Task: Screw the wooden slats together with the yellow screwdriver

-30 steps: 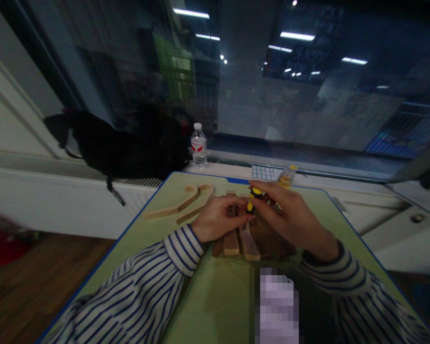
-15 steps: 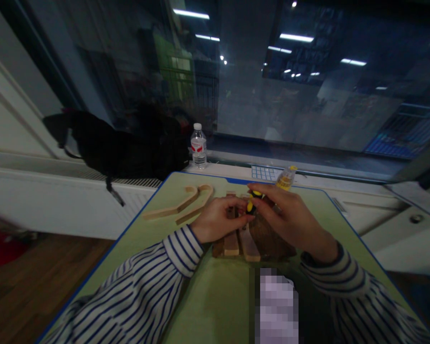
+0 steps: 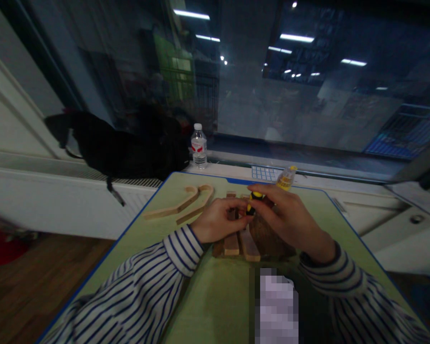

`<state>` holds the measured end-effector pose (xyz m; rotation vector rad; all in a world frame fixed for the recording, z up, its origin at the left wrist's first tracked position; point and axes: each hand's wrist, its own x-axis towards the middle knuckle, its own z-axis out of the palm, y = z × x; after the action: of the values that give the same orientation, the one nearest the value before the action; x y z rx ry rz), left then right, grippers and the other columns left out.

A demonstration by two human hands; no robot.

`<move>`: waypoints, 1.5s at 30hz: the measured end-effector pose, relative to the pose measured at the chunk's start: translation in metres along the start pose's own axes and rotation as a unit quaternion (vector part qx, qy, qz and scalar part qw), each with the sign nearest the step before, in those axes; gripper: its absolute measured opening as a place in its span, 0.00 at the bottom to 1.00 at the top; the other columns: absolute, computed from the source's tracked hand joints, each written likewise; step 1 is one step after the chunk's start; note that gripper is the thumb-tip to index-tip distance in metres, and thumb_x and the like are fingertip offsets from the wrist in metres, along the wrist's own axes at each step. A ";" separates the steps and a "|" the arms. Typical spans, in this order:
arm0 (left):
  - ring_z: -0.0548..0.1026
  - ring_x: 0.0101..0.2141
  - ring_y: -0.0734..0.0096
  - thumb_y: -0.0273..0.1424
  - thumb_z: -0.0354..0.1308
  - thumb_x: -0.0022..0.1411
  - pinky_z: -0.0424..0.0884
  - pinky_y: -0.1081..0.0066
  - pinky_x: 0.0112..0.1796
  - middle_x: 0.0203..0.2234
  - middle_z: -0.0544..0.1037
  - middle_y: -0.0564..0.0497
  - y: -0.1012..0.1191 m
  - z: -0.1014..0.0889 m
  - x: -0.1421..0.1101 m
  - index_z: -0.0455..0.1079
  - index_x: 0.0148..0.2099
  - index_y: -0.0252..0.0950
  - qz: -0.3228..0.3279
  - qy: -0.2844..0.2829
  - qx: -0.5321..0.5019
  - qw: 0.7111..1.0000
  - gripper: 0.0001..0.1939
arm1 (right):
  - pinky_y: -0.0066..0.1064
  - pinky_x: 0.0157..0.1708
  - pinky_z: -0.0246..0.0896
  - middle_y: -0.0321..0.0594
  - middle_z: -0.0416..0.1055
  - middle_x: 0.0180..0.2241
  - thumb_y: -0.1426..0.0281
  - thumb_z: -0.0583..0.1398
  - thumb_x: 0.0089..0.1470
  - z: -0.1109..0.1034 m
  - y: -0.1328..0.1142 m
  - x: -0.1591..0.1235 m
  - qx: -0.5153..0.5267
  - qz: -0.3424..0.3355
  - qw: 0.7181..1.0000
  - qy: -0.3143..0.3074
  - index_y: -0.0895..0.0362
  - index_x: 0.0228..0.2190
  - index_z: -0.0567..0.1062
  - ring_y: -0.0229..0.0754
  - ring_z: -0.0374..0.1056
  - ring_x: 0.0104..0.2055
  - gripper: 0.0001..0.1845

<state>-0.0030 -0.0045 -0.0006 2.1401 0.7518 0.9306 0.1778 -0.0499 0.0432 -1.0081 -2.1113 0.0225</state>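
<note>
Tabletop: pale green with a blue rim, and all the action is at its middle!
Striped sleeves: both forearms reach in from the near edge.
Brown board: dark wood, bearing two wooden strips side by side.
Left hand: down over the strips, fingers curled inward at the tool's lower end; whether they grip it or the wood, can't tell.
Right hand: thumb and fingers pinch the upper part, a firm hold.
Black-and-yellow tool: between both hands, over the board, tilted slightly.
Curved wooden pieces: two hooked lengths lying left of the hands.
Yellow-capped container: clear, leaning, beyond the right hand.
Sill: water bottle upright, black bag slumped beside it.
Window: dark glass, striped with lights.
</note>
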 end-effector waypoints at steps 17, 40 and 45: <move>0.73 0.34 0.70 0.37 0.62 0.55 0.69 0.71 0.37 0.32 0.77 0.50 -0.001 -0.005 0.002 0.74 0.40 0.33 0.025 0.014 -0.004 1.000 0.14 | 0.36 0.44 0.67 0.42 0.74 0.43 0.67 0.56 0.59 -0.001 -0.001 0.001 -0.004 -0.006 1.000 -0.006 0.55 0.48 0.70 0.42 0.71 0.43 0.15; 0.72 0.33 0.71 0.33 0.58 0.57 0.68 0.72 0.37 0.30 0.75 0.51 -0.001 -0.002 0.001 0.73 0.40 0.33 0.011 -0.007 0.009 1.000 0.10 | 0.34 0.49 0.65 0.42 0.74 0.47 0.68 0.56 0.59 0.000 -0.004 0.000 -0.008 0.015 1.000 -0.014 0.57 0.50 0.69 0.40 0.70 0.47 0.17; 0.72 0.32 0.72 0.33 0.57 0.58 0.68 0.72 0.37 0.30 0.76 0.51 -0.002 -0.002 0.000 0.73 0.41 0.33 0.006 -0.010 0.017 1.000 0.11 | 0.34 0.47 0.67 0.43 0.75 0.45 0.68 0.56 0.59 0.000 -0.003 0.000 -0.010 0.017 1.000 -0.015 0.58 0.48 0.70 0.40 0.71 0.45 0.16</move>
<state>-0.0048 -0.0029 -0.0011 2.1827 0.7508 0.9070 0.1757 -0.0521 0.0444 -1.0610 -2.1246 0.0334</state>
